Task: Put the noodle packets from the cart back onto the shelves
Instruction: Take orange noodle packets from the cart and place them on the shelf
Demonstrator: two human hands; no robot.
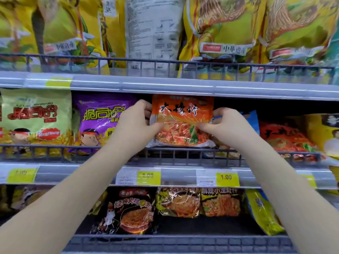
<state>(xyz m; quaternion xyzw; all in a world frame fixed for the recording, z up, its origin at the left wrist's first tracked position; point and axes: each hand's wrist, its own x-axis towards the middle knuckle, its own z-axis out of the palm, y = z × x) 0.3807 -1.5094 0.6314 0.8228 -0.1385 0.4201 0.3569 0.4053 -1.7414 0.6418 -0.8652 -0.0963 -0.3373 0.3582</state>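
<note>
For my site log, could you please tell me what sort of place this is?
Most likely a supermarket's instant noodle aisle: tiered shelves with wire rails, rows of noodle packets such as the purple one, and yellow price tags. Both hands hold an orange packet at the middle shelf.

Both hands grip an orange crinkly plastic noodle packet upright at the middle grey wire-fronted shelf: left hand on its left edge, right hand on its right, beside a purple plastic noodle packet.
</note>
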